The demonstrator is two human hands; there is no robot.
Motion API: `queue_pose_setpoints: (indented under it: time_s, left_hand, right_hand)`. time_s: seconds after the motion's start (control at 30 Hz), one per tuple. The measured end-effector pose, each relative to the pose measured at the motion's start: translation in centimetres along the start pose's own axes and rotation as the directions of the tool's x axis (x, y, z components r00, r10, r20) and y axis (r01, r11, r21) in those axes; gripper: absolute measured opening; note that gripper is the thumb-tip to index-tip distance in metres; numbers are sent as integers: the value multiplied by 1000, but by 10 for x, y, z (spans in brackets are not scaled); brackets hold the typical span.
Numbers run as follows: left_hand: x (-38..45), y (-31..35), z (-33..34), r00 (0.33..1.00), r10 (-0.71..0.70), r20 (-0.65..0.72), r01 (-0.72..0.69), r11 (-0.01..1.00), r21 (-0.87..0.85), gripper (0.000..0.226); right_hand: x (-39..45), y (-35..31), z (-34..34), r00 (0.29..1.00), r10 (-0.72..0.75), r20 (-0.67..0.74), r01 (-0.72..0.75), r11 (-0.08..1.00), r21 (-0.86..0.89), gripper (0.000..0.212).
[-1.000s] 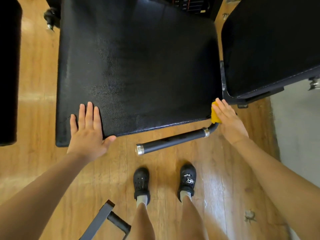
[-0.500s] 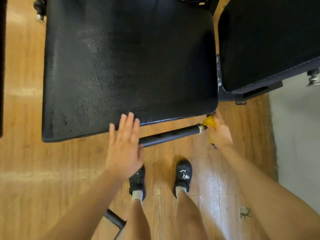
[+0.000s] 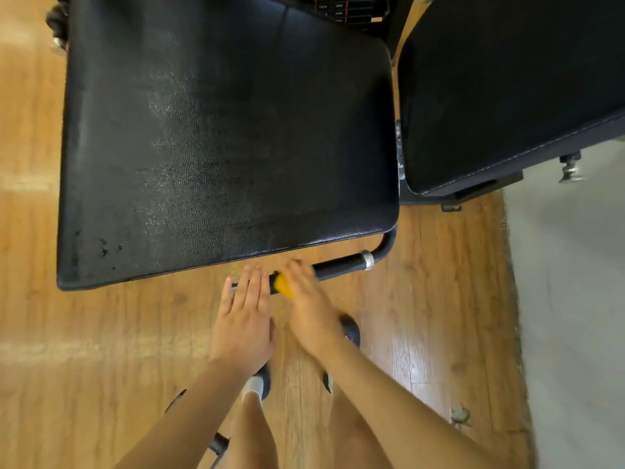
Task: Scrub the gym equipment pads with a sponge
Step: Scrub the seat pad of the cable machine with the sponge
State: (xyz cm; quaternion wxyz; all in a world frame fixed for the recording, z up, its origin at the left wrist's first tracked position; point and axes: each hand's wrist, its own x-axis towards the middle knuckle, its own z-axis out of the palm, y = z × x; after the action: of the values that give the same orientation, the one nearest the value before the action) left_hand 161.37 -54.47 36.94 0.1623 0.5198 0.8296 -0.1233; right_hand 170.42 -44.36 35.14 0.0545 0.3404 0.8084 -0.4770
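A large black padded seat fills the upper middle of the head view. Below its near edge runs a black handle bar with a silver ring. My right hand grips a yellow sponge wrapped against the left part of that bar. My left hand hovers flat with straight fingers just left of the sponge, over the bar's end. A second black pad stands at the upper right.
Wooden floor lies under the bench, and a grey floor strip runs along the right. My legs and dark shoes stand below the hands. A dark metal frame part shows at the bottom. A weight stack sits behind the seat.
My right hand slid the sponge from the seat's right corner down onto the bar and leftward along it. My left hand left the seat's near edge and moved right, beside the sponge.
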Motion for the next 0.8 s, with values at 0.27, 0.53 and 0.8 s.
queue_pose_setpoints:
  time_s: [0.27, 0.53, 0.8]
  left_hand:
    - [-18, -25, -7, 996, -85, 14, 84, 996, 12, 93]
    - [-22, -19, -8, 985, -174, 5, 174, 980, -96, 91]
    - [-47, -37, -38, 947, -319, -19, 314, 939, -143, 81]
  right_hand:
    - [6, 69, -25, 964, 233, -127, -242, 968, -63, 63]
    - [-7, -30, 23, 998, -67, 14, 68, 994, -84, 64]
    - [-9, -47, -27, 944, -204, 259, 253, 952, -172, 74]
